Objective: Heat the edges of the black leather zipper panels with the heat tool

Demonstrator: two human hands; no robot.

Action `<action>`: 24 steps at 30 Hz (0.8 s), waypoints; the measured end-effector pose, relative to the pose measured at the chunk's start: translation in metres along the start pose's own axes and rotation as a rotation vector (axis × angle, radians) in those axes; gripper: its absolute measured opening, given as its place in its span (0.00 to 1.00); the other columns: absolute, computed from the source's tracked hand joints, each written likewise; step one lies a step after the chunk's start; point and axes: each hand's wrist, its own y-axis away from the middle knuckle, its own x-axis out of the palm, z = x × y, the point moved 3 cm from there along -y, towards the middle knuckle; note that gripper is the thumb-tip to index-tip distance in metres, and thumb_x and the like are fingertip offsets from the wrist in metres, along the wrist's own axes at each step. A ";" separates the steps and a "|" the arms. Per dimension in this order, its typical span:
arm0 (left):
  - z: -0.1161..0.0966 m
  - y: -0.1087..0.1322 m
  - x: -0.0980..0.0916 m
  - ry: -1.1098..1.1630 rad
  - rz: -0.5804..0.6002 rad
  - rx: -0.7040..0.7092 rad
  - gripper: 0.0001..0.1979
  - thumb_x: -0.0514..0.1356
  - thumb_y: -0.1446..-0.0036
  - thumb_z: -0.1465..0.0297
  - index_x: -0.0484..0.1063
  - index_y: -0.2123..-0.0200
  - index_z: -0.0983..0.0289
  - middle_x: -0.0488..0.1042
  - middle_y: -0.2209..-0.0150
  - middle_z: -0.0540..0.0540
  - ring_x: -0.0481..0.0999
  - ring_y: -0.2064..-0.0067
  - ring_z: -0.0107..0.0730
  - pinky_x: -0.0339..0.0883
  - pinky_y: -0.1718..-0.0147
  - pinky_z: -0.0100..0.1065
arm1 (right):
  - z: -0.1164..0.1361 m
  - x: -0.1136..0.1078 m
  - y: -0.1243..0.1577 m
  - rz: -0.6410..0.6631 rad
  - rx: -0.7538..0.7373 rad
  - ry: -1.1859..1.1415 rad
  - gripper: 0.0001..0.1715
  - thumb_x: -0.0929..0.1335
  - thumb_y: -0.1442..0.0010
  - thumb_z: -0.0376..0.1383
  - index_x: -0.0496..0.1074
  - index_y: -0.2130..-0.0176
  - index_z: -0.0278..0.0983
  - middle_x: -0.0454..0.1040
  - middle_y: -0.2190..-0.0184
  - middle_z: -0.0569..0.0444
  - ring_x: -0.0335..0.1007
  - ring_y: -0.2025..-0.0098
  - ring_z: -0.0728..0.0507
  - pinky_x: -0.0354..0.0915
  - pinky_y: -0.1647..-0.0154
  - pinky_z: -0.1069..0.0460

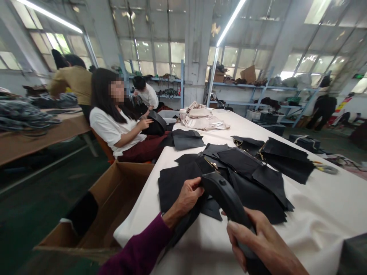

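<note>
Left hand [187,198]: fingers curled, pinching upper end of black curved strap [225,196].
Right hand [262,242]: fingers wrapped around strap's lower end.
Beneath: black fabric pieces [252,168] on white table [321,214].
Left of table: cardboard box [111,198].

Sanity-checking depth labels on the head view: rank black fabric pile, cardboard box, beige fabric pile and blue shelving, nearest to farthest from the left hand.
From the left hand, which grips a black curved piece:
1. Black fabric pile: on the white table, touching the hand.
2. Cardboard box: on the floor, left of the table.
3. Beige fabric pile: table's far end.
4. Blue shelving: against the back wall.
</note>
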 end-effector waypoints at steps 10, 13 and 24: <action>-0.005 0.024 -0.018 0.186 -0.060 -0.177 0.18 0.58 0.55 0.74 0.75 0.58 0.69 0.67 0.78 0.48 0.57 0.80 0.19 0.50 0.81 0.24 | 0.014 -0.036 0.000 -0.176 -0.074 -0.013 0.23 0.65 0.43 0.53 0.65 0.75 0.37 0.63 0.88 0.59 0.58 0.83 0.49 0.56 0.83 0.55; -0.005 0.023 -0.018 0.191 -0.023 -0.158 0.19 0.56 0.54 0.76 0.75 0.57 0.68 0.67 0.78 0.47 0.56 0.80 0.19 0.48 0.80 0.24 | 0.008 -0.026 0.010 -0.101 0.020 -0.020 0.23 0.66 0.45 0.54 0.67 0.70 0.37 0.64 0.87 0.60 0.58 0.84 0.49 0.58 0.82 0.55; -0.031 0.023 -0.030 0.100 -0.047 -0.115 0.16 0.58 0.53 0.73 0.76 0.58 0.67 0.71 0.77 0.48 0.63 0.79 0.21 0.55 0.80 0.23 | 0.029 -0.018 -0.005 -0.087 -0.148 0.021 0.21 0.64 0.40 0.50 0.67 0.73 0.36 0.65 0.87 0.59 0.59 0.84 0.51 0.56 0.83 0.56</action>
